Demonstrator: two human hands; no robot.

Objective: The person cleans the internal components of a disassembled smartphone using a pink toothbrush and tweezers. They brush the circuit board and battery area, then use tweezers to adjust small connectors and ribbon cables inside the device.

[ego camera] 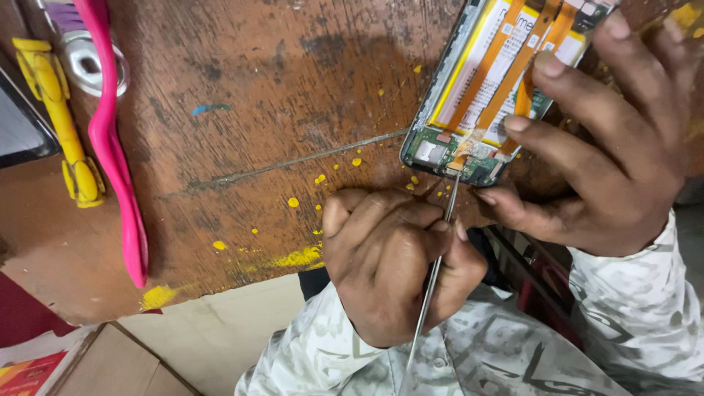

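An opened phone (pixel 440 150) lies back-up at the table's near edge, showing its yellow-edged battery, orange flex cables (pixel 506 66) and a green board at the lower end. My right hand (pixel 609 154) steadies it, fingers spread over the cables and thumb at the lower corner. My left hand (pixel 396 264) grips a thin metal tool (pixel 433 279) like a pen. The tool's tip touches the board by the end of a flex cable.
The worn wooden table (pixel 257 110) is speckled with yellow flecks. At the left lie a long pink plastic tool (pixel 117 161), a yellow-handled tool (pixel 62 117) and a metal ring (pixel 92 62). A dark device edge (pixel 18 125) sits far left. A cardboard box (pixel 110 367) stands below.
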